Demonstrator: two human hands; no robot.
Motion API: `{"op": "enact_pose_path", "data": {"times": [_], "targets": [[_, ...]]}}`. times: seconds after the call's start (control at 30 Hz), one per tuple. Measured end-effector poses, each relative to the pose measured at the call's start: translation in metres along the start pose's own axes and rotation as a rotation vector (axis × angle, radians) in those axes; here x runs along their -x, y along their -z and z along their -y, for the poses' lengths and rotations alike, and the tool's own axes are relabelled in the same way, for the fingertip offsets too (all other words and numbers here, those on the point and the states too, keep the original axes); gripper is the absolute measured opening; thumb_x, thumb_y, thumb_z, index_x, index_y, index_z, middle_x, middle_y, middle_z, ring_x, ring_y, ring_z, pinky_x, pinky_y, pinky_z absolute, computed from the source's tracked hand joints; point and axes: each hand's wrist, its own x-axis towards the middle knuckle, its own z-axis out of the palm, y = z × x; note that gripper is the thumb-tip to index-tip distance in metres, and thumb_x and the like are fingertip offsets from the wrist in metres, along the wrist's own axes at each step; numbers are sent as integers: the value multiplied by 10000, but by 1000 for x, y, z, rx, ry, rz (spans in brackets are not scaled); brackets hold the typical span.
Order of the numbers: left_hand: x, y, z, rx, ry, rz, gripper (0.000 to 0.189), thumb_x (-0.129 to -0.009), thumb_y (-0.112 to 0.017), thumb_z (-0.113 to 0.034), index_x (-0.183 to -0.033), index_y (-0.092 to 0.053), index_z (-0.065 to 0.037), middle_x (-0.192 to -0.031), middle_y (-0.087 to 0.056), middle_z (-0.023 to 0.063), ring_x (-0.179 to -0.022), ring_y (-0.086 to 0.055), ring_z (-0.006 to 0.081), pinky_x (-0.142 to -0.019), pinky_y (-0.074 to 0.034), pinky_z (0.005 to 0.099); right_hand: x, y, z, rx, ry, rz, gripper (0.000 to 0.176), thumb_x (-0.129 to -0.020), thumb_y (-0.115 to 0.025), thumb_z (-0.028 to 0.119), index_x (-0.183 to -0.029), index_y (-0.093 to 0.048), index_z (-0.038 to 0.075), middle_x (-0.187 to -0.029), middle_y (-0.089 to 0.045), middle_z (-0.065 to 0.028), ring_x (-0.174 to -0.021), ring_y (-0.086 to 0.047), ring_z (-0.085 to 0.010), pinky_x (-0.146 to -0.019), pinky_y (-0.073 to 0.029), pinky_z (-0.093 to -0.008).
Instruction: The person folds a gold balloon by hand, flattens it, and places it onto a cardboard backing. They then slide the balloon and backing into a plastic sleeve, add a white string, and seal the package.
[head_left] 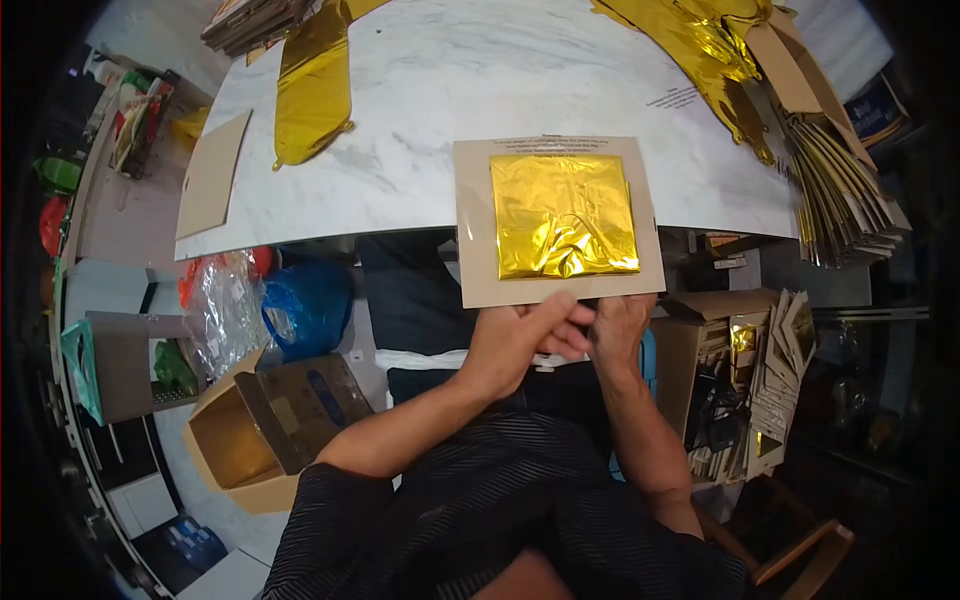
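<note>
A folded gold foil sheet (566,215) lies on a brown cardboard square (478,240), inside what looks like a clear sleeve with printed text along its top. This package reaches over the table's front edge toward my body. My right hand (620,330) holds its lower right edge, the fingers partly hidden under the card. My left hand (530,340) is at the lower edge, its fingers curled together close to my right hand; whether they pinch anything is too small to tell.
On the marble table (410,130) are gold foil pieces (312,95) and a plain cardboard sheet (215,180). A stack of flat packages (840,190) stands at the right. Below are a filled box (685,350), an open carton (290,420) and a blue bag (310,310).
</note>
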Motion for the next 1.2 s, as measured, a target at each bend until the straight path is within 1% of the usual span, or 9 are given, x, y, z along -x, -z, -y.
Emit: {"op": "enact_pose_path", "data": {"times": [0.07,0.3,0.47,0.57,0.7,0.8,0.93,1.13,1.2], "targets": [[-1,-9,-7,214,-40,-73,384,-1079,-655,-233,-1284,-611,89,-1008,-761,216,-764,-772,261,-654,-658,329,4,7,16,5,-105,102,184,-934,-626,102,-1020,-704,-42,-991,-743,-132,-835,-694,-225,-759,-545,-343],[-1,-19,-7,280,49,-106,378,-1069,-676,-251,-1281,-646,61,-1027,-772,222,-812,-788,251,-668,-653,292,12,8,6,4,49,119,187,-948,-675,159,-1011,-722,-11,-924,-748,-96,-803,-708,-213,-738,-552,-356],[1,-21,0,302,33,-137,376,-1057,-695,-253,-1268,-653,55,-1018,-774,213,-804,-788,239,-668,-652,285,13,16,10,-29,-121,165,324,-1012,-626,253,-1127,-688,-43,-1091,-723,-90,-886,-687,-163,-808,-567,-320],[3,-25,-1,317,27,-157,375,-1048,-709,-256,-1257,-657,52,-1010,-772,206,-804,-789,230,-667,-650,279,14,15,14,-129,-185,156,302,-1000,-642,231,-1121,-691,-42,-1069,-732,-87,-917,-685,-161,-847,-560,-322],[4,-27,-2,346,2,-180,362,-1044,-716,-248,-1243,-659,48,-997,-771,194,-816,-792,218,-676,-655,269,16,10,24,-210,-144,101,208,-1026,-656,132,-1037,-710,-69,-958,-763,-83,-834,-691,-137,-768,-549,-302],[5,-26,0,349,-15,-178,361,-1048,-710,-245,-1245,-655,53,-996,-772,188,-825,-794,216,-692,-663,274,25,18,25,-222,-287,200,203,-1033,-655,115,-1046,-721,-76,-988,-775,-92,-864,-700,-131,-797,-551,-293],[9,-32,-4,359,8,-211,364,-1050,-707,-250,-1245,-656,54,-990,-773,184,-831,-795,217,-698,-668,278,36,17,27,-198,-178,152,234,-1049,-648,141,-1040,-731,-78,-950,-781,-96,-838,-706,-121,-755,-550,-278],[23,-22,-3,426,89,-102,332,-1076,-663,-219,-1237,-646,71,-1057,-761,200,-839,-797,253,-688,-668,289,26,26,20,-267,-293,82,276,-1066,-647,186,-1006,-721,-72,-876,-765,-104,-747,-709,-136,-703,-569,-278],[32,8,9,239,66,37,304,-1071,-669,-183,-1242,-638,66,-1026,-747,150,-863,-784,247,-719,-674,320,22,23,18,-308,-374,96,280,-1067,-648,196,-999,-717,-67,-864,-759,-104,-729,-710,-146,-700,-580,-286]]}}
